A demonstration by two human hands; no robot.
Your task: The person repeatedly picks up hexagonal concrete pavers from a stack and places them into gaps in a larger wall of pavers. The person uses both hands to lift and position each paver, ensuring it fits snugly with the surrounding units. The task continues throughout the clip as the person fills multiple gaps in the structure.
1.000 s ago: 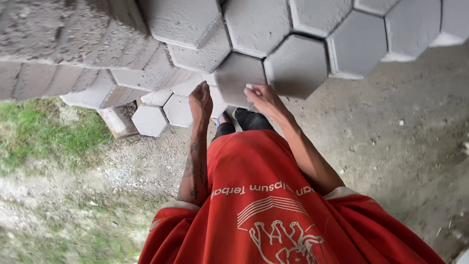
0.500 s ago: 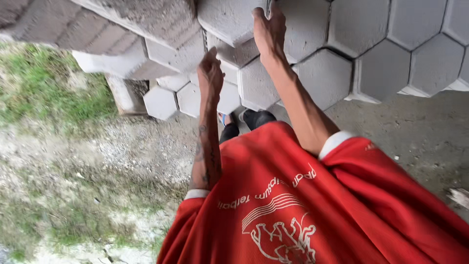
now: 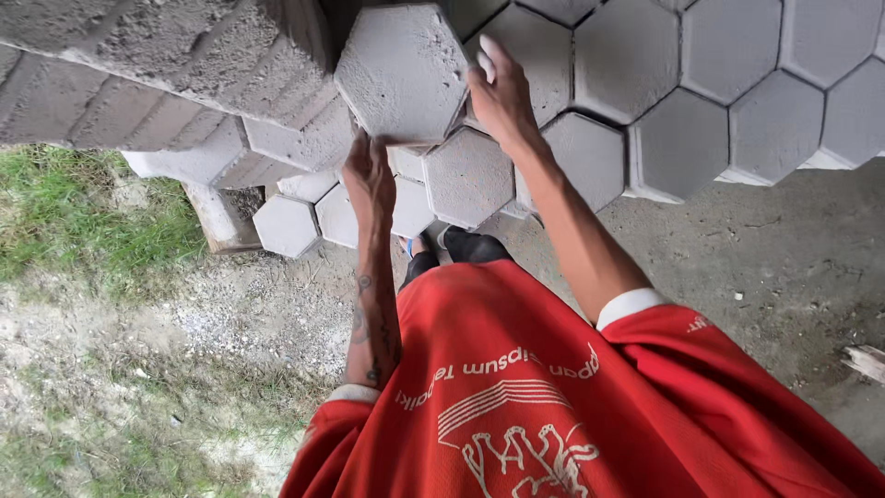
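Observation:
A grey hexagonal concrete paving block (image 3: 403,72) sticks out from the top of a stack of the same blocks. My left hand (image 3: 367,177) presses up under its lower edge. My right hand (image 3: 499,90) grips its right side, fingers curled over the edge. The block is tilted toward me, out of line with its neighbours. Both forearms reach forward over my red shirt.
Rows of hexagonal blocks (image 3: 719,92) stacked on edge fill the top of the view. Lower blocks (image 3: 286,224) rest on the ground by my feet (image 3: 466,242). Grass (image 3: 83,217) lies to the left, bare dirt (image 3: 765,258) to the right.
My right hand came down from the stack's top onto the block's right side. My left hand moved under the block, which now juts out of the stack.

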